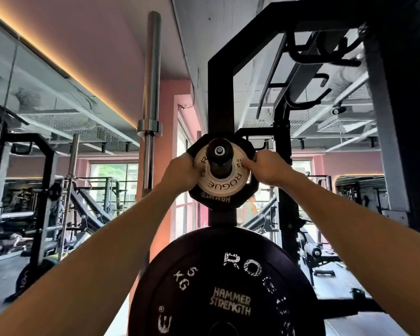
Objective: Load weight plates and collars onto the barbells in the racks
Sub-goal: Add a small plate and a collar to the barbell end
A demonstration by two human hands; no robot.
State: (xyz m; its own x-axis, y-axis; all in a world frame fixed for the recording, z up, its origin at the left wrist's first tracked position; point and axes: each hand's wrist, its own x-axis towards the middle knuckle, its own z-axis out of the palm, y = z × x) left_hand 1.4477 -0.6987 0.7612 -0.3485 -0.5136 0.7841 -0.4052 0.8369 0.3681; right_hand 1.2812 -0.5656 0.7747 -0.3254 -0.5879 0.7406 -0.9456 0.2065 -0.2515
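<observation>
black 5 kg bumper plate (228, 287) fills bottom centre; above, left hand (181, 174) and right hand (267, 167) grip the small white rogue plate (224, 181), seemingly on a storage peg (219, 155).

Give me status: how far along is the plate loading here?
Done: nothing visibly loaded; no racked barbell in view, only an upright bar. In hand: left hand and right hand grip the small white Rogue plate on a storage peg, with a black plate behind it. Whether it's coming off or going on can't be told. Left: plates and collars.
</observation>
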